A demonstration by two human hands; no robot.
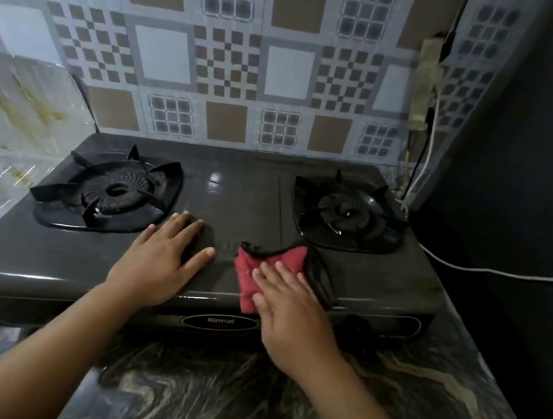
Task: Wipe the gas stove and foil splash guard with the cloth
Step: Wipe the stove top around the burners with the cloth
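A black two-burner gas stove stands on a dark marbled counter. A red cloth with black trim lies on the stove's front middle, between the burners. My right hand presses flat on the cloth with straight fingers. To the left of the cloth, my left hand rests flat on the stove top, fingers spread. The foil splash guard stands at the left of the stove, shiny and stained with yellowish streaks.
The left burner grate and the right burner grate sit on the stove. A patterned tile backsplash rises behind. A white cable runs along the right, by a dark wall. The marbled counter extends in front.
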